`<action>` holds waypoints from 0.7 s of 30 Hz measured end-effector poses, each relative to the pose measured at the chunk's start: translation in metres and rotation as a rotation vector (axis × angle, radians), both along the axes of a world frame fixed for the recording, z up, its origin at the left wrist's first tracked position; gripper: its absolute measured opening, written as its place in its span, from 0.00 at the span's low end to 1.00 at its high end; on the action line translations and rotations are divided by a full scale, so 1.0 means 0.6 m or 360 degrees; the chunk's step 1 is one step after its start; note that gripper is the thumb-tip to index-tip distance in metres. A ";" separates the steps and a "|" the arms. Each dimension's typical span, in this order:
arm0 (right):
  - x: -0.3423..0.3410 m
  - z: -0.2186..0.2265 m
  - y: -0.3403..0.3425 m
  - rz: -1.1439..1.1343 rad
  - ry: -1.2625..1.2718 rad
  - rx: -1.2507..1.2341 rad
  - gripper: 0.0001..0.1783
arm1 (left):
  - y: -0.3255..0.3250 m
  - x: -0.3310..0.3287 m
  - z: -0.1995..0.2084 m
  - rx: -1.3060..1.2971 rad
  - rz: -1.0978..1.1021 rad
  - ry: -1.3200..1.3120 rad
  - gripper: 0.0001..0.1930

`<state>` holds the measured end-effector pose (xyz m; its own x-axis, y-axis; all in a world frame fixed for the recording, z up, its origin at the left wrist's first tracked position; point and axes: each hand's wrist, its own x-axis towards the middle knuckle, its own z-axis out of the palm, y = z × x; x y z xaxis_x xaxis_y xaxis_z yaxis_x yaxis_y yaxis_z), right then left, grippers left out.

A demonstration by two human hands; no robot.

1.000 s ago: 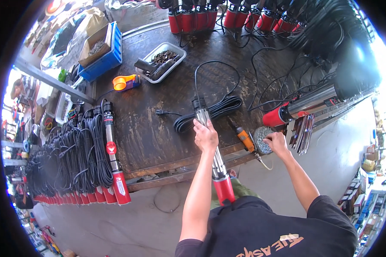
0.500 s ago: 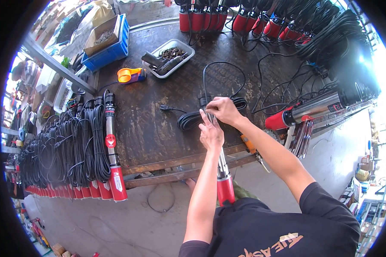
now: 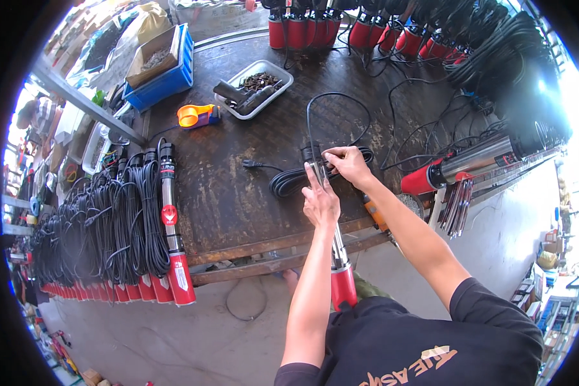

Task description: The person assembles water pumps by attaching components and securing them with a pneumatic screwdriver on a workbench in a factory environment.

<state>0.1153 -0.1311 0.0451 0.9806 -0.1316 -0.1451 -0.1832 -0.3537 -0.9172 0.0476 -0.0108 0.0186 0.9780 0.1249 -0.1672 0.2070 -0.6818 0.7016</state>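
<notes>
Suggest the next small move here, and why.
Probably work the right grip gently at the upper end of the silver tube, with the left grip bracing it: the right is curled close beside the dark collar, while the left holds the tube lower down. Whether the right holds anything is hidden.

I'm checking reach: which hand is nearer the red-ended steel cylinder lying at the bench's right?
Right: the right hand is to the left of the red-ended steel cylinder; the left hand is farther left, on another cylinder.

Both hands [image 3: 321,205] meet near the top of a steel tube [image 3: 339,249].
</notes>
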 end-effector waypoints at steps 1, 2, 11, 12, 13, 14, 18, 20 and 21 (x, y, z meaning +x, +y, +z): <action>-0.006 -0.008 -0.004 -0.0014 0.0013 0.0086 0.15 | 0.001 0.001 0.003 -0.0033 -0.0005 0.0051 0.35; -0.013 -0.016 -0.009 -0.0028 0.0026 0.0172 0.15 | 0.002 0.002 0.005 -0.0065 -0.0011 0.0102 0.34; -0.020 -0.060 0.022 -0.0102 -0.0217 0.0360 0.15 | 0.006 0.002 -0.018 -0.0076 0.0048 -0.0133 0.33; -0.021 -0.071 0.022 -0.0168 -0.0184 0.0518 0.16 | 0.005 0.002 -0.001 -0.0113 0.0036 0.0000 0.35; -0.022 -0.081 0.021 -0.0233 -0.0153 0.0676 0.17 | 0.003 0.003 0.002 -0.0113 0.0026 0.0010 0.35; -0.025 -0.091 0.019 -0.0367 -0.0109 0.0482 0.21 | -0.001 0.005 0.004 -0.0113 0.0014 0.0019 0.35; -0.064 -0.127 0.031 -0.0681 -0.0046 0.0754 0.24 | -0.012 0.003 0.008 -0.0134 0.0011 0.0011 0.35; -0.113 -0.124 0.032 -0.1025 0.0538 0.1625 0.20 | -0.001 0.002 -0.017 -0.0039 0.0031 -0.0123 0.35; -0.137 -0.154 0.006 -0.1239 0.0753 0.2041 0.18 | -0.008 0.002 -0.015 -0.0023 0.0020 -0.0152 0.35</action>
<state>0.0328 -0.1273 -0.0471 0.5687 -0.1159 -0.8143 -0.2884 0.8991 -0.3294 0.0485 -0.0157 0.0097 0.9879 0.1353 -0.0753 0.1472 -0.6691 0.7284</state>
